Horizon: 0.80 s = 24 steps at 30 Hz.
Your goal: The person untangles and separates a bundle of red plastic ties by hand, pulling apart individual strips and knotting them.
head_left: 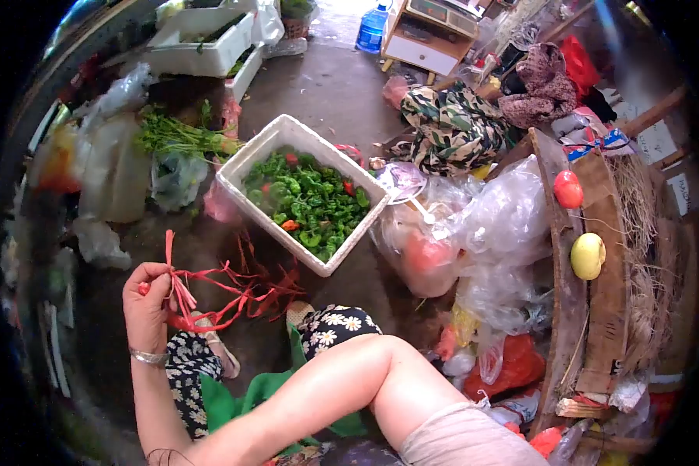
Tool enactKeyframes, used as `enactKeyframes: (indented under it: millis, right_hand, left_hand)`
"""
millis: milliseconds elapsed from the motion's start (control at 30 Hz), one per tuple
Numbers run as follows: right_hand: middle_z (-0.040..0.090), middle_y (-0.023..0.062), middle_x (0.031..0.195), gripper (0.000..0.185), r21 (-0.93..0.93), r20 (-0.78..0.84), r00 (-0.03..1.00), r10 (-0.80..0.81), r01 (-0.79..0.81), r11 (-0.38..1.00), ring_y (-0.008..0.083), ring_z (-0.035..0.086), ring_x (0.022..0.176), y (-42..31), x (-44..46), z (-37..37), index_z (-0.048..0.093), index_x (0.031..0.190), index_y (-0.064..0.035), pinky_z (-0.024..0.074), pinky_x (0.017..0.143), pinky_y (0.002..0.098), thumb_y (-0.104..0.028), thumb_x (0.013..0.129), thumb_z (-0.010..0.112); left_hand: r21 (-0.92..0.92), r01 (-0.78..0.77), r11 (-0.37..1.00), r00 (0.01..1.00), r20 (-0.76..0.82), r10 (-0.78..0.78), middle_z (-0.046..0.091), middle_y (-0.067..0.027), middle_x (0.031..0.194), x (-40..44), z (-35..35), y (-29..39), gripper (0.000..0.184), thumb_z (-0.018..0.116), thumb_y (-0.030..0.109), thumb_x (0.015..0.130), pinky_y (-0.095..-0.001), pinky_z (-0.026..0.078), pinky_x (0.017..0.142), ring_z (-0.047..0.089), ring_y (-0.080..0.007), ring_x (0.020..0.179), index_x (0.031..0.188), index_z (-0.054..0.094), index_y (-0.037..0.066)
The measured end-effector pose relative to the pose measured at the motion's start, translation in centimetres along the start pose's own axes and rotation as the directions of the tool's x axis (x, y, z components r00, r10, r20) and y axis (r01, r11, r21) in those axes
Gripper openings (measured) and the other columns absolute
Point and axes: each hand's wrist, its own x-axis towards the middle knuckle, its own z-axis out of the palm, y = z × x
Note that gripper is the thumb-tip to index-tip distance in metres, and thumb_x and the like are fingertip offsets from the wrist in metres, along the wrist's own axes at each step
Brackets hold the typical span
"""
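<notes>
Raised at the left, my left hand [146, 295] is closed, its thumb and fingers pinching a bundle of red plastic strings [233, 295]. Loose strands trail to the right from it, and a metal-banded watch or bracelet [147, 357] circles the wrist. My right forearm [303, 388] crosses low over my lap toward the bottom left. Its hand cannot be seen. In front of my feet stands a white foam box [276, 237] holding green peppers [311, 198], with a few red or orange ones among them.
Leafy greens [186, 136] and plastic bags [175, 179] lie left of the box. To the right are clear bags [505, 202], camouflage cloth [458, 128] and a wooden plank [555, 272]. Behind stand another foam box [190, 58], a blue water jug [372, 29] and a small cabinet [419, 54].
</notes>
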Motion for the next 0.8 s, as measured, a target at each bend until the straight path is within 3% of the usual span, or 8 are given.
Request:
enactKeyframes:
  millis: [67, 100, 167, 233, 333, 367, 433, 800]
  right_hand:
    - [0.059, 0.0092, 0.082, 0.020, -0.417, -0.298, 0.948, -0.108, -0.027, 0.908, 0.0166, 0.059, 0.081, 0.6, -0.5, -3.1, 0.057, 0.089, -0.0011, 0.0478, 0.070, 0.0314, -0.013, 0.075, 0.065]
    - [0.057, 0.0089, 0.068, 0.018, -0.497, -0.456, 0.859, -0.232, -0.031, 0.867, 0.0204, 0.058, 0.067, 0.6, -1.4, -3.6, 0.051, 0.075, -0.0032, 0.0462, 0.059, 0.0344, -0.012, 0.072, 0.067]
    - [0.055, 0.0132, 0.074, 0.016, -0.823, -0.508, 0.749, -0.426, -0.276, 0.496, 0.0318, 0.058, 0.076, -0.8, -2.9, -6.5, 0.051, 0.080, -0.0025, 0.0471, 0.068, 0.0367, -0.007, 0.074, 0.065]
    - [0.057, 0.0144, 0.079, 0.018, -0.729, -0.682, 0.605, -0.411, -0.608, 0.315, 0.0330, 0.059, 0.081, -2.2, -4.7, -8.3, 0.053, 0.078, -0.0016, 0.0479, 0.070, 0.0398, -0.008, 0.072, 0.069]
    - [0.060, 0.0134, 0.080, 0.009, -0.652, -0.743, 0.434, -0.510, -0.643, 0.402, 0.0325, 0.061, 0.075, -3.5, -7.9, -9.5, 0.056, 0.082, -0.0030, 0.0504, 0.065, 0.0400, -0.008, 0.079, 0.062]
    - [0.060, 0.0128, 0.081, 0.009, -0.638, -0.644, 0.432, -0.632, -0.758, 0.133, 0.0333, 0.062, 0.076, -3.2, -9.0, -10.2, 0.059, 0.086, -0.0046, 0.0503, 0.064, 0.0411, -0.011, 0.081, 0.062]
    - [0.060, 0.0134, 0.084, 0.014, -0.450, -0.721, 0.419, -0.552, -0.889, -0.088, 0.0341, 0.062, 0.078, -3.4, -11.1, -10.8, 0.060, 0.090, -0.0053, 0.0501, 0.065, 0.0422, -0.017, 0.082, 0.064]
    - [0.064, 0.0172, 0.082, 0.014, -0.429, -0.805, 0.344, -0.484, -0.900, 0.073, 0.0366, 0.062, 0.081, -1.9, -13.2, -13.1, 0.062, 0.087, -0.0026, 0.0488, 0.070, 0.0445, -0.016, 0.082, 0.063]
  left_hand:
    - [0.008, 0.012, 1.000, 1.000, 0.001, -0.012, 0.061, -0.0073, 0.072, 0.3, -0.1, 0.3, 0.007, 0.053, 0.006, 0.093, -0.0250, 0.049, 0.048, 0.056, -0.0127, 0.052, 0.094, 0.058, 0.001]
    - [0.019, 0.010, 1.000, 1.000, -0.010, -0.010, 0.061, -0.0075, 0.071, 0.5, -0.1, 0.3, 0.007, 0.053, 0.006, 0.093, -0.0241, 0.047, 0.047, 0.058, -0.0133, 0.054, 0.094, 0.058, 0.001]
    - [-0.063, 0.012, 0.998, 0.999, 0.036, -0.009, 0.061, -0.0086, 0.070, 1.5, -0.9, -0.9, 0.008, 0.053, 0.006, 0.093, -0.0238, 0.046, 0.048, 0.059, -0.0162, 0.055, 0.095, 0.058, 0.000]
    - [-0.136, 0.075, 0.988, 0.990, -0.108, -0.091, 0.062, -0.0096, 0.075, 0.5, 1.7, 0.5, 0.008, 0.056, 0.007, 0.092, -0.0240, 0.048, 0.055, 0.061, -0.0174, 0.062, 0.096, 0.058, 0.000]
    - [-0.246, -0.083, 0.966, 0.991, -0.119, 0.055, 0.059, 0.0008, 0.070, 1.1, 1.1, -0.6, 0.008, 0.062, 0.006, 0.087, -0.0213, 0.043, 0.052, 0.053, -0.0077, 0.057, 0.093, 0.059, 0.002]
    - [-0.152, -0.075, 0.986, 0.996, -0.051, 0.068, 0.059, 0.0033, 0.070, 1.5, 1.1, -0.1, 0.007, 0.063, 0.006, 0.086, -0.0183, 0.040, 0.050, 0.051, -0.0046, 0.055, 0.092, 0.061, 0.003]
    - [-0.025, 0.038, 0.999, 0.998, -0.057, -0.039, 0.059, 0.0029, 0.067, 1.1, 1.7, 1.5, 0.003, 0.061, 0.004, 0.087, -0.0170, 0.034, 0.046, 0.049, -0.0037, 0.052, 0.089, 0.063, 0.003]
    - [-0.007, -0.035, 0.999, 0.998, -0.049, 0.034, 0.060, 0.0042, 0.070, 1.1, 2.2, 0.5, 0.005, 0.062, 0.007, 0.089, -0.0174, 0.038, 0.047, 0.049, -0.0031, 0.053, 0.093, 0.064, 0.005]
